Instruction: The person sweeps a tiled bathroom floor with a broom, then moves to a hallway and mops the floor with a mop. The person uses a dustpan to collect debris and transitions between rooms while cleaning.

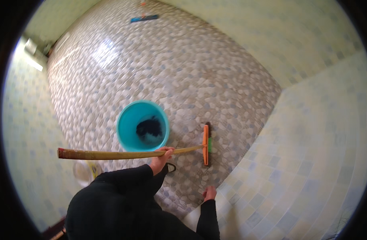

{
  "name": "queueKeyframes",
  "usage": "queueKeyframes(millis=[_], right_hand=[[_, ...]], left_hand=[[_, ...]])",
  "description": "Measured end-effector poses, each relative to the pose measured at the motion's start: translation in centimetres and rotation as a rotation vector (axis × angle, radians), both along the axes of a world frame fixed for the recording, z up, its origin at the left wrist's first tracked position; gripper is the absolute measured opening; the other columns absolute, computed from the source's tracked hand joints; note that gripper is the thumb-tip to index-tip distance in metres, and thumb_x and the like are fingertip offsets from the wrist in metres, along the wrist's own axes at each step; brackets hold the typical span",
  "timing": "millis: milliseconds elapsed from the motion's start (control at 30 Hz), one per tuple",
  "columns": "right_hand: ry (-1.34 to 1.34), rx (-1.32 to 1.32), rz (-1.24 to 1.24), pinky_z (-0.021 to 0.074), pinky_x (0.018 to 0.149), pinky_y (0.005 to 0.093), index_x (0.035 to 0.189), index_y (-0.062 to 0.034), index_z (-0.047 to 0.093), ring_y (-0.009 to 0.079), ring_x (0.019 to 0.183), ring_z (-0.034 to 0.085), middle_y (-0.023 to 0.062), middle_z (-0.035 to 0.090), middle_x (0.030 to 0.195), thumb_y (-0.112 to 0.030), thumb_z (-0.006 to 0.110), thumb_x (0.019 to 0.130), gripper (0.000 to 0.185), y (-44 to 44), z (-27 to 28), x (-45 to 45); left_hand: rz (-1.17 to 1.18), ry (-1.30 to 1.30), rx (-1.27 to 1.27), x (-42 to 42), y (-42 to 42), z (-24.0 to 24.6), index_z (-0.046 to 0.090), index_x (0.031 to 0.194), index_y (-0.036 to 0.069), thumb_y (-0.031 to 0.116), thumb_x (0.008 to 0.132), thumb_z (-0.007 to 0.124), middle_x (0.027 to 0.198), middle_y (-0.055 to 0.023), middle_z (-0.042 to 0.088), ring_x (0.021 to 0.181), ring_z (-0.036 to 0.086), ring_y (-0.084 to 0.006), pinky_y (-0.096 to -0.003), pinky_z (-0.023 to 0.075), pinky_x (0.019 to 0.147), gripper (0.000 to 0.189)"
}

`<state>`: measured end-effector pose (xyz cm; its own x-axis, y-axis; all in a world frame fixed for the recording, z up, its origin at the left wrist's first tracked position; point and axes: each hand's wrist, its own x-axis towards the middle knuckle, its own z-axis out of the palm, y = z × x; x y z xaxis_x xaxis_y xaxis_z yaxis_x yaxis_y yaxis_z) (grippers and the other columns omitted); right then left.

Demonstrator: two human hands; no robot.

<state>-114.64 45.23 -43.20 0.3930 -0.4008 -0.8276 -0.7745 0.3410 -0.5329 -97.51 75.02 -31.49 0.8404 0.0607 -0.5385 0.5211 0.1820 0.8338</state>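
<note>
My left hand [161, 160] grips the wooden handle [111, 155] of a floor scrub brush. The handle lies across the view, its thick end towards the left. The orange brush head [205, 145] is at the right end, with black and green bristles by the pebble-patterned floor [183, 87]. Just beyond the handle stands a turquoise bucket [126, 120] with a dark, soaked bundle, perhaps cloth, and suds at its bottom. My right hand [210, 193] hangs low beside the tiled wall, away from the brush. Its fingers look curled; the palm is hidden.
Pale tiled walls [294, 144] bound the floor on the left, right and far side. A blue floor squeegee or mop head [144, 18] lies at the far end. Left of my arm, a clear plastic container [83, 172] stands partly behind the handle. My shoe [171, 167] shows below the bucket.
</note>
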Motion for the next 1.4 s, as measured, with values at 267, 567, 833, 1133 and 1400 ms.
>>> queueKeyframes(millis=[267, 567, 833, 1133, 1400], right_hand=[[-0.170, -0.256, 0.719, 0.0455, 0.057, 0.0310, 0.123, -0.0054, 0.050, 0.0224, 0.065, 0.057, 0.0108, 0.061, 0.089, -0.013, 0.053, 0.081, 0.043, 5.7, 5.0, 16.4], [-0.523, -0.250, 1.286, 0.0475, 0.077, 0.0401, 0.120, -0.0017, 0.052, 0.0348, 0.090, 0.061, 0.0235, 0.062, 0.096, -0.023, 0.058, 0.078, 0.048, 21.2, 9.4, 20.2], [-0.545, -0.274, 1.299, 0.0427, 0.088, 0.0431, 0.130, 0.0028, 0.037, 0.0408, 0.102, 0.052, 0.0282, 0.052, 0.111, -0.030, 0.056, 0.081, 0.062, 21.3, 13.8, 18.8], [-1.235, -0.051, 0.898, 0.0260, 0.101, 0.0389, 0.130, -0.0014, 0.041, 0.0251, 0.095, 0.056, 0.0104, 0.061, 0.103, -0.027, 0.069, 0.077, 0.065, 14.6, 43.5, 12.9], [-1.298, -0.502, 0.227, 0.0357, 0.072, 0.0305, 0.068, -0.0085, 0.053, 0.0144, 0.062, 0.050, 0.0000, 0.050, 0.067, -0.004, 0.068, 0.069, 0.016, 8.3, 52.1, 5.1]], left_hand=[[0.097, 0.235, -0.191, -7.0, 3.5, -1.5, 0.057, 0.110, 0.009, 0.025, 0.091, 0.056, 0.106, -0.0058, 0.060, 0.090, 0.061, -0.0157, -0.0279, 0.0501, 0.071, 0.025], [0.098, 0.165, -0.189, -7.9, 4.6, -0.4, 0.054, 0.113, 0.008, 0.021, 0.090, 0.057, 0.097, -0.0031, 0.060, 0.086, 0.059, -0.0108, -0.0244, 0.0484, 0.067, 0.027], [-0.006, 0.053, 0.035, -8.0, 5.0, 2.0, 0.061, 0.104, 0.003, 0.022, 0.088, 0.059, 0.095, -0.0044, 0.061, 0.085, 0.055, -0.0092, -0.0223, 0.0457, 0.069, 0.025], [-0.266, -0.148, -0.130, -2.8, -4.2, 5.7, 0.058, 0.099, 0.004, 0.012, 0.087, 0.059, 0.090, -0.0054, 0.058, 0.077, 0.058, -0.0142, -0.0285, 0.0478, 0.065, 0.014], [-0.387, -0.871, -0.109, -9.1, -18.3, 11.3, 0.061, 0.077, 0.008, 0.023, 0.080, 0.065, 0.073, -0.0089, 0.060, 0.068, 0.059, -0.0277, -0.0399, 0.0445, 0.058, 0.016]])
